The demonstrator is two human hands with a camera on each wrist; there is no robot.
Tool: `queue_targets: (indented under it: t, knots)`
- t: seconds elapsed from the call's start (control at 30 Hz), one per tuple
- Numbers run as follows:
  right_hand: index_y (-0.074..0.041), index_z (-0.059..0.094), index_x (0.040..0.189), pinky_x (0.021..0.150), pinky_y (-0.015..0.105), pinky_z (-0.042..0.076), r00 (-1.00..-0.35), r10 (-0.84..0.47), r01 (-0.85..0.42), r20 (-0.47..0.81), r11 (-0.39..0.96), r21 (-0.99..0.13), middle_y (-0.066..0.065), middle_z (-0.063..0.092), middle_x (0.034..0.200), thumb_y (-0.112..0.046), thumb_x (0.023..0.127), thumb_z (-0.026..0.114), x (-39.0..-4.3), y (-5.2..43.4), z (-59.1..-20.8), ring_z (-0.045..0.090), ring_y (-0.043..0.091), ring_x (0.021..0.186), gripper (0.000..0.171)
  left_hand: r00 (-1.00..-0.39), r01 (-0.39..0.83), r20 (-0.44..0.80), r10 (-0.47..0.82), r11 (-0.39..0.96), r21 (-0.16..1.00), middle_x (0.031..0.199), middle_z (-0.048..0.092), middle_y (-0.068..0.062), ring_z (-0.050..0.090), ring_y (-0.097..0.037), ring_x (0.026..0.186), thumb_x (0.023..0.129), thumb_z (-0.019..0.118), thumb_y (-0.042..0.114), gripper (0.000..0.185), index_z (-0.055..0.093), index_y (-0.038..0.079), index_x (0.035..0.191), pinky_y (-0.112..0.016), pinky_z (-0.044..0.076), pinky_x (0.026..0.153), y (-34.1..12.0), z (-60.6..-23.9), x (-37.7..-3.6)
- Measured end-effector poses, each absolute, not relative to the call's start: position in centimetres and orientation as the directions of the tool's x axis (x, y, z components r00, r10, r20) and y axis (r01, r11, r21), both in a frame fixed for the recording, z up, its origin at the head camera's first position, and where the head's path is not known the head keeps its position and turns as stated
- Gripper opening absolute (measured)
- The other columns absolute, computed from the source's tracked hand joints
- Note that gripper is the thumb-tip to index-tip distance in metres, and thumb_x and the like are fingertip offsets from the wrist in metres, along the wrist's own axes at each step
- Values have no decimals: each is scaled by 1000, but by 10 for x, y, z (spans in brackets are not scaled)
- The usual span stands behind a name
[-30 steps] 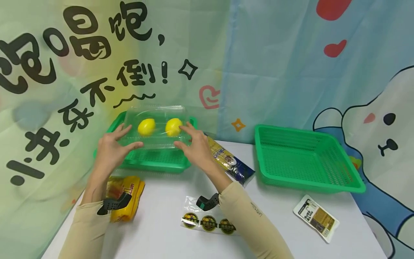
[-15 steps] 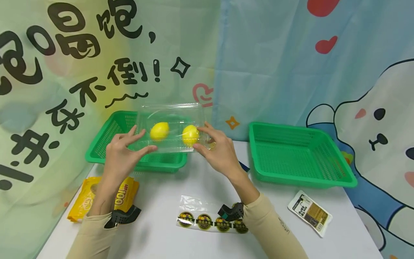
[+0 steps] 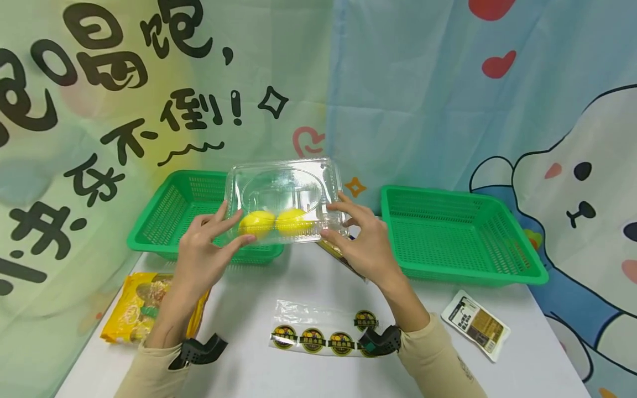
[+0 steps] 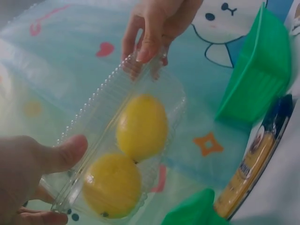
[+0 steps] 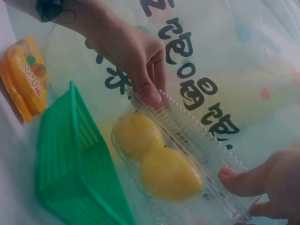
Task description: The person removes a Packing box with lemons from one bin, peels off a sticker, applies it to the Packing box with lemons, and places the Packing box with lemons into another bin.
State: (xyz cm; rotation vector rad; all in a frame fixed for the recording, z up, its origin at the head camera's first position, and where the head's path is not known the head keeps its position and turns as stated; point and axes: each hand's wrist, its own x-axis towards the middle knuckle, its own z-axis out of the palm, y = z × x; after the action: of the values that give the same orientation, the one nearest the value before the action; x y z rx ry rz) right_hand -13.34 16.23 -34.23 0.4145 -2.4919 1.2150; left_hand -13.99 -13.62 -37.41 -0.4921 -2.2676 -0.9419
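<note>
Now lifted clear of the left green basket (image 3: 169, 221), where it hovered a second ago, a clear plastic clamshell box (image 3: 283, 202) sits in mid-air above the white desk (image 3: 259, 326), between that basket and the right green basket (image 3: 458, 235). Its far edge has tipped up since the earlier frames, so the lid faces the camera and the two lemons (image 3: 276, 223) have rolled together against the near, lower wall, touching each other. The left hand (image 3: 204, 257) pinches the box's left end, thumb on the near edge and fingers behind; the right hand (image 3: 363, 243) grips the right end the same way, thumb pressed on the ribbed rim in the right wrist view. Both hands are clamped on the box, one at each short end, with the lemons between them.

Below on the desk lie a yellow snack packet (image 3: 136, 307) near the left forearm, a clear strip of round stickers (image 3: 318, 337) between the wrists, a small brown-and-white sachet (image 3: 480, 326) at right, and a blue-and-yellow packet (image 4: 255, 166) under the right hand.
</note>
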Motion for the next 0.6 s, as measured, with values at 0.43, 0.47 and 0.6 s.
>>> queue_targets:
  t: [0.43, 0.47, 0.6]
  knots:
    - [-20, 72, 131, 60, 26, 50, -908, -80, -364, 411, 636, -680, -1, 53, 159, -20, 85, 89, -106, 191, -343, 70, 22, 97, 49, -684, 611, 715, 146, 650, 452, 141, 63, -22, 64, -31, 98, 70, 97, 21, 53, 79, 7, 118, -43, 56, 65, -118, -372, -125]
    - [-20, 72, 131, 58, 26, 49, -908, -78, -364, 412, 633, -683, -1, 53, 159, -20, 85, 89, -104, 193, -343, 69, 22, 97, 49, -682, 615, 715, 152, 648, 450, 141, 63, -22, 64, -31, 98, 69, 97, 20, 53, 79, 7, 117, -43, 57, 65, -117, -372, -124]
    - [-17, 73, 129, 53, 25, 47, -905, -72, -367, 418, 628, -686, 0, 54, 158, -19, 84, 89, -98, 199, -344, 69, 24, 96, 47, -682, 628, 711, 170, 634, 451, 142, 63, -24, 62, -31, 97, 68, 97, 18, 53, 79, 7, 117, -41, 55, 62, -112, -373, -122]
